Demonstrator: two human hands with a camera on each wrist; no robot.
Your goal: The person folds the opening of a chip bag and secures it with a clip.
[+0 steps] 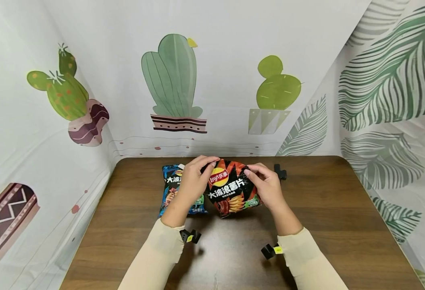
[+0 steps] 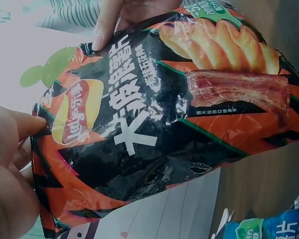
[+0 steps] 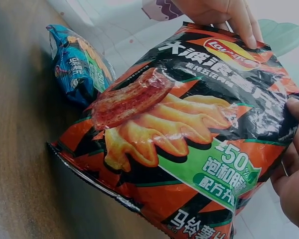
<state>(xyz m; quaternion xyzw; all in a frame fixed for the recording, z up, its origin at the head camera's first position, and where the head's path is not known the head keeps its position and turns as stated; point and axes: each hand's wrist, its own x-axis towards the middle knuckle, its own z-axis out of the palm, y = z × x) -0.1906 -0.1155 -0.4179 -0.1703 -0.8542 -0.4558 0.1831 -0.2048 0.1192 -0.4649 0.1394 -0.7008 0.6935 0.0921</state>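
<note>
Both hands hold up a red and black bag of potato chips (image 1: 230, 189) with a Lay's logo and pictures of wavy chips and meat on its front. At the bag's upper left edge the left hand (image 1: 195, 177) pinches it between thumb and fingers. The right hand (image 1: 267, 183) pinches the upper right side, thumb in front and fingers behind. In the right wrist view the bag's bottom seam (image 3: 94, 177) hangs low near the table. A blue chip bag (image 1: 170, 177) lies on the table, partly covered by the left hand and wrist.
The brown wooden table (image 1: 328, 225) has rounded back corners. A small black object (image 1: 280, 171) lies near its back edge, right of the right hand. White cloth (image 1: 227, 80) with printed cacti and leaves hangs behind and at the sides.
</note>
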